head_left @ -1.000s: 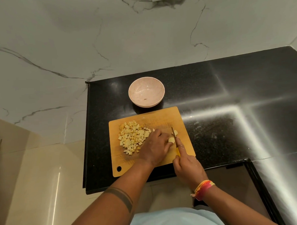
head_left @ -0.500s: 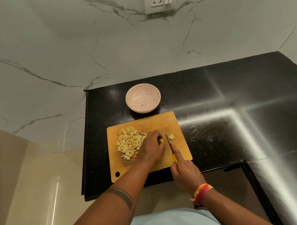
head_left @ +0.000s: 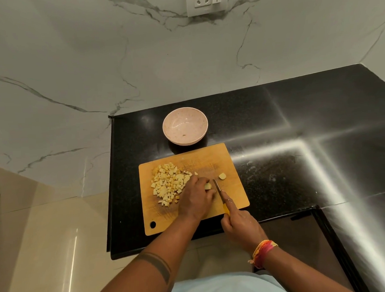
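A wooden cutting board (head_left: 233,188) lies on the black counter. A heap of small pale yellow cubes (head_left: 170,183) covers its left part. My left hand (head_left: 196,199) pinches a small pale chunk (head_left: 208,186) against the board. My right hand (head_left: 240,225) grips a yellow-handled knife (head_left: 217,189), index finger along its back, the blade just right of that chunk. Another loose chunk (head_left: 222,176) sits alone to the right of the blade.
A pale pink bowl (head_left: 175,122) stands just behind the board, holding one tiny scrap. The black counter (head_left: 297,152) stretches to the right; its left edge drops to a tiled floor (head_left: 48,240). A wall socket (head_left: 206,0) is on the marble wall.
My left hand shifted off the larger piece and now pinches a small chunk left of the blade. One cut chunk lies apart to the right. The camera tilted up.
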`<state>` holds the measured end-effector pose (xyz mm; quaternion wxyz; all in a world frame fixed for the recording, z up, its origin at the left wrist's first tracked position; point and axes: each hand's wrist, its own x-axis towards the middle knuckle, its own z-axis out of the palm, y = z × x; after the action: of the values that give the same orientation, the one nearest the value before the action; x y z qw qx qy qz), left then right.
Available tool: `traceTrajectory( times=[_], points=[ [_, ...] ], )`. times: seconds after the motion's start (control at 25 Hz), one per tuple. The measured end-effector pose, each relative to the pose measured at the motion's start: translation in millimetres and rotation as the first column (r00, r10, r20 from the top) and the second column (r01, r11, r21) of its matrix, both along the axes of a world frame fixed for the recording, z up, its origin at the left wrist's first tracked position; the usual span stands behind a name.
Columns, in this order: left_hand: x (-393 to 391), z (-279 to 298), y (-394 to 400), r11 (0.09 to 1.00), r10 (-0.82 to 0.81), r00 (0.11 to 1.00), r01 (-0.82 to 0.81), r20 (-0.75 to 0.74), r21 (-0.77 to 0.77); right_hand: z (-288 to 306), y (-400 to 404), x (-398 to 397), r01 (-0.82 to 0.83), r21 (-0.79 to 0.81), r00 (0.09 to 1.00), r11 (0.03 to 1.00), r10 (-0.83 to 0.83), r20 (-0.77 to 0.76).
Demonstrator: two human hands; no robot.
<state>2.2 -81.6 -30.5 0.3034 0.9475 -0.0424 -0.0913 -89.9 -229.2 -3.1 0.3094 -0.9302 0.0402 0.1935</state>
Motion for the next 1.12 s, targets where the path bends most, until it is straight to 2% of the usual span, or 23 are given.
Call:
traceTrajectory(
  times=[0.24,0.44,0.76,1.12],
  points=[
    [11,4,0,0.993,-0.121,0.993,0.121,0.002,0.014,3,-1,1,-0.007,0.003,1.000,1.000,0.007,-0.013],
    [1,5,-3,0.998,-0.016,0.998,0.013,0.056,0.056,7,-1,3,-0.003,0.001,1.000,1.000,0.003,-0.002],
    [12,5,3,0.998,-0.049,0.998,0.047,0.037,0.045,4,7,17,-0.087,-0.107,0.995,0.991,0.092,0.044],
    [8,4,1,0.998,-0.028,0.997,0.023,0.074,0.063,-3,11,24,-0.164,-0.228,0.986,0.960,0.165,-0.015]
  ],
)
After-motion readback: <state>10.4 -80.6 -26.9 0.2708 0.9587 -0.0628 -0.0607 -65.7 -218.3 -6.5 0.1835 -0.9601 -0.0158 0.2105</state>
